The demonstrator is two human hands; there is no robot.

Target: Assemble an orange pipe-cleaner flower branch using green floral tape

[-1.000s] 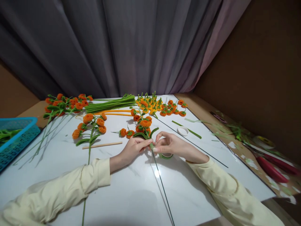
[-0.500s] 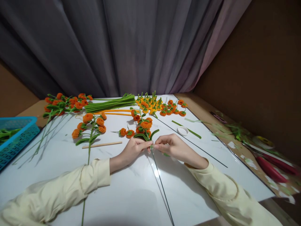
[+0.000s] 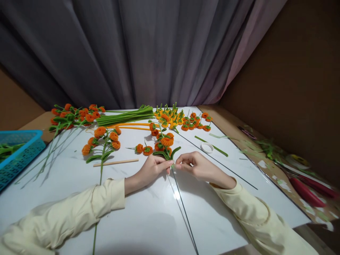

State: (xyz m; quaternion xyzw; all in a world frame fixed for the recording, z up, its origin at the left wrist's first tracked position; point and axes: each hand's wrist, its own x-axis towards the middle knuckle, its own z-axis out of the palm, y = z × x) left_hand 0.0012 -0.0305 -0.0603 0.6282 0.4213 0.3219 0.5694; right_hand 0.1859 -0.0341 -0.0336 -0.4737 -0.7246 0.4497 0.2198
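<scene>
My left hand [image 3: 154, 170] pinches the stem of an orange pipe-cleaner flower spray [image 3: 166, 141] between thumb and fingers, just below its green leaves [image 3: 175, 152]. From that grip a long dark stem wire [image 3: 183, 205] runs down toward the table's front edge. Close against it, my right hand [image 3: 195, 164] is closed in a pinch on a small bit of pale green floral tape [image 3: 174, 166] at the stem. Left of my hands lies another orange flower spray [image 3: 102, 143] with leaves and a long green stem. Two loose orange flower heads [image 3: 143, 149] rest beside the held spray.
Green pipe cleaners [image 3: 126, 116], yellow flower heads [image 3: 170, 115] and more orange flowers [image 3: 79, 115] lie at the back. A wooden stick [image 3: 116, 163], white ring [image 3: 207, 147] and dark wire [image 3: 225, 164] are on the tabletop. A blue basket [image 3: 23, 156] stands left; red-handled pliers [image 3: 306, 191] lie right.
My hands stay together at the stem, with only a slight shift of the right fingers. The whole view has moved a few pixels.
</scene>
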